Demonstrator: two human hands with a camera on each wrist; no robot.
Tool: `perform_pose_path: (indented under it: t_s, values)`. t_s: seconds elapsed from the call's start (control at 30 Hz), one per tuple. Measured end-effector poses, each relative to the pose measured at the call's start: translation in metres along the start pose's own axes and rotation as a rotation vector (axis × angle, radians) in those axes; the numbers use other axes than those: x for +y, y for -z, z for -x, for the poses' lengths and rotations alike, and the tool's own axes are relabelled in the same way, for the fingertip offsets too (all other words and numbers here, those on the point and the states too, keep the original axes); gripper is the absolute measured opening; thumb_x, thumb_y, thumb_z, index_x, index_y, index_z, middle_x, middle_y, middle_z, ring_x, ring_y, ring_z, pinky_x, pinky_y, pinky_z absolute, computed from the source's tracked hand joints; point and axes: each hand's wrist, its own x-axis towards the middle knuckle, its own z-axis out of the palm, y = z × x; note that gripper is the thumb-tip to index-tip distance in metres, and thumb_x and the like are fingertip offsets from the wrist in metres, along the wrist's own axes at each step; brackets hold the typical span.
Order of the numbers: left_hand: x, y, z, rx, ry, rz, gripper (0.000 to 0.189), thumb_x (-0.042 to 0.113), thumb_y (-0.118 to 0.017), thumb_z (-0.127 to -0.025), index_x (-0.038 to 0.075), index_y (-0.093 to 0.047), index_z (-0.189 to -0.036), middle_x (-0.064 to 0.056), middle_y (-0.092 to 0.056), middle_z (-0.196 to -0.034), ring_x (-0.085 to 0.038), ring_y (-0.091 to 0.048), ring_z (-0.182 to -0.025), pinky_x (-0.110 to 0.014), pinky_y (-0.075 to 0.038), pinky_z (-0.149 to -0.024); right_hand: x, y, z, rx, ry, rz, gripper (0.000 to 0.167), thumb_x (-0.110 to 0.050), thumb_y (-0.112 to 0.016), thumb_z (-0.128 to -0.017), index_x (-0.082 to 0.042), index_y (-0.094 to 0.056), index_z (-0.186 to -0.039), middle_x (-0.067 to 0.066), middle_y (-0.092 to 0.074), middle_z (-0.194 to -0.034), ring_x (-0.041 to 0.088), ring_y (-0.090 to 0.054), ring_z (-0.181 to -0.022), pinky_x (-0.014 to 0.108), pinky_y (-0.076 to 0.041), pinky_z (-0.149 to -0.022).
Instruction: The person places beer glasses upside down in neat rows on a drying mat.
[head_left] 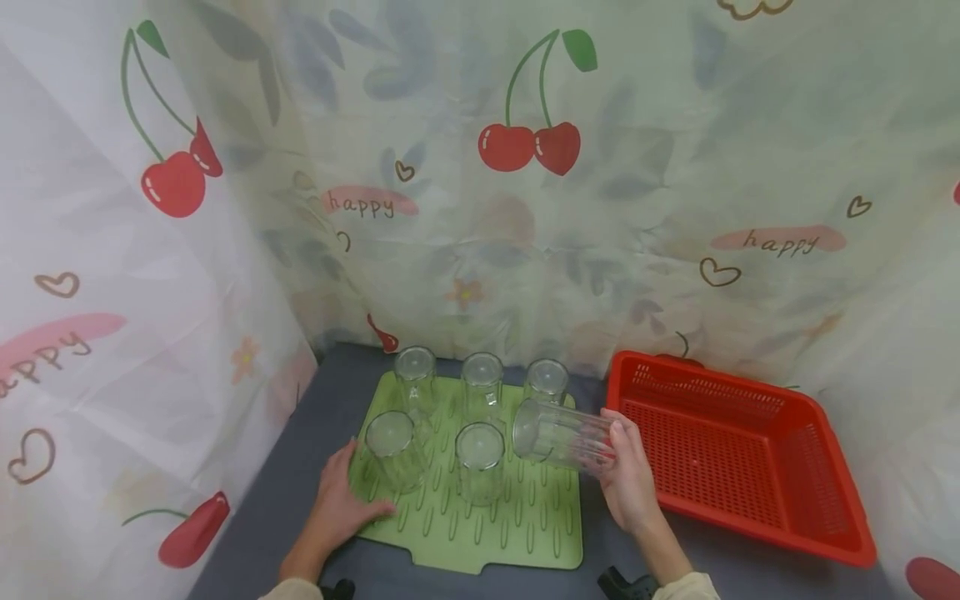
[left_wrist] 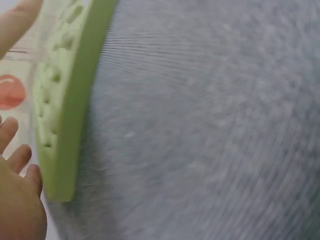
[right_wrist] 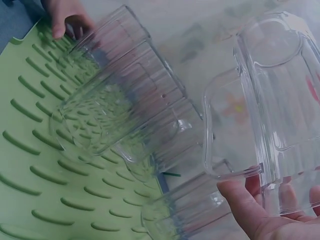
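Note:
My right hand (head_left: 630, 475) grips a clear glass mug (head_left: 566, 437) near its rim, tipped on its side with the base to the left, over the right part of the green drying mat (head_left: 532, 542). The mug's handle (right_wrist: 208, 130) shows in the right wrist view, with the thumb close by its lower end. At the mat's left edge is my left hand (head_left: 337, 500), fingers spread and thumb over the mat, holding nothing. Beside it stands an upside-down glass mug (head_left: 397, 458). Another inverted mug (head_left: 480, 471) stands at the middle front.
Three more inverted glasses, left (head_left: 416, 379), middle (head_left: 482, 385) and right (head_left: 546, 382), line the mat's back. To the right sits a red perforated basket (head_left: 750, 525). The dark grey table (head_left: 262, 500) meets a printed curtain (head_left: 465, 217) behind and at both sides.

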Motion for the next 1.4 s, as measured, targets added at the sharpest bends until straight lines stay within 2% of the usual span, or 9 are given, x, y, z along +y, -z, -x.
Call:
perform_pose_path:
  t_s: [0.23,0.43,0.57,0.7,0.8,1.0,1.1,1.23,1.4]
  values:
    - [0.021,0.019,0.008,0.156,-0.097,0.038,0.136,0.046,-0.096,-0.064,0.023,-0.009,-0.166,-0.023,-0.023,-0.164,-0.048,-0.022,-0.148,-0.073,-0.033,-0.11,0.001,-0.001,-0.002,0.002,0.004,0.028,0.044,-0.042,-0.031,-0.112,-0.012,-0.029,-0.145,-0.008,-0.061,-0.123,0.006,-0.069,-0.106,0.025,-0.059,-0.09]
    - [0.058,0.039,0.015,0.327,-0.323,0.084,0.141,0.032,-0.102,-0.053,0.023,-0.017,-0.165,-0.021,-0.028,-0.163,-0.047,-0.025,-0.146,-0.069,-0.031,-0.107,0.002,-0.001,-0.003,-0.014,0.012,0.026,0.044,-0.042,-0.031,-0.112,-0.01,-0.031,-0.143,-0.01,-0.067,-0.119,0.008,-0.071,-0.104,0.027,-0.061,-0.087]
    - [0.086,0.049,0.016,0.375,-0.45,0.081,0.143,0.028,-0.103,-0.048,0.018,-0.02,-0.165,-0.017,-0.027,-0.166,-0.042,-0.025,-0.147,-0.067,-0.031,-0.107,0.004,-0.003,-0.004,-0.014,0.014,0.034,0.049,-0.042,-0.032,-0.112,-0.006,-0.03,-0.145,-0.007,-0.068,-0.118,0.01,-0.072,-0.104,0.028,-0.062,-0.086]
    - [0.116,0.054,0.019,0.343,-0.536,0.11,0.142,0.029,-0.103,-0.049,0.017,-0.021,-0.164,-0.013,-0.025,-0.168,-0.033,-0.021,-0.153,-0.067,-0.03,-0.11,0.007,-0.005,-0.005,-0.015,0.022,0.028,0.047,-0.043,-0.033,-0.112,-0.007,-0.034,-0.141,-0.006,-0.067,-0.119,0.011,-0.072,-0.104,0.03,-0.062,-0.085]
    - [0.137,0.05,0.021,0.301,-0.598,0.139,0.135,0.046,-0.098,-0.057,0.016,-0.022,-0.164,-0.011,-0.025,-0.167,-0.027,-0.018,-0.156,-0.069,-0.028,-0.113,0.009,-0.006,-0.005,-0.026,0.03,0.025,0.048,-0.043,-0.032,-0.112,-0.004,-0.035,-0.14,-0.007,-0.066,-0.122,0.011,-0.071,-0.103,0.03,-0.062,-0.084]
    - [0.174,0.029,0.026,0.252,-0.736,0.166,0.126,0.077,-0.073,-0.067,0.008,-0.026,-0.162,-0.015,-0.03,-0.165,-0.032,-0.022,-0.156,-0.062,-0.026,-0.119,0.012,-0.011,-0.005,-0.017,0.002,0.047,0.055,-0.045,-0.032,-0.111,0.001,-0.033,-0.141,-0.002,-0.062,-0.13,0.012,-0.069,-0.102,0.029,-0.062,-0.082]
    - [0.188,0.013,0.03,0.194,-0.778,0.165,0.127,0.075,-0.076,-0.065,0.009,-0.027,-0.162,-0.012,-0.03,-0.165,-0.031,-0.024,-0.156,-0.056,-0.027,-0.123,0.014,-0.012,-0.005,0.002,-0.006,0.058,0.055,-0.046,-0.031,-0.111,0.0,-0.035,-0.14,-0.001,-0.062,-0.13,0.013,-0.069,-0.102,0.03,-0.062,-0.081]
    - [0.2,-0.009,0.035,0.11,-0.826,0.14,0.133,0.057,-0.093,-0.057,0.011,-0.026,-0.162,-0.008,-0.03,-0.165,-0.031,-0.027,-0.154,-0.057,-0.033,-0.121,0.015,-0.014,-0.005,0.011,-0.004,0.053,0.052,-0.045,-0.03,-0.112,0.0,-0.037,-0.138,-0.007,-0.064,-0.127,0.014,-0.071,-0.102,0.031,-0.062,-0.081]
    - [0.209,-0.03,0.038,0.071,-0.869,0.121,0.139,0.046,-0.101,-0.049,0.012,-0.027,-0.162,-0.007,-0.03,-0.165,-0.029,-0.029,-0.153,-0.056,-0.039,-0.118,0.016,-0.018,-0.005,-0.012,0.007,0.056,0.05,-0.043,-0.029,-0.112,-0.001,-0.038,-0.137,-0.013,-0.064,-0.125,0.013,-0.07,-0.1,0.029,-0.061,-0.078]
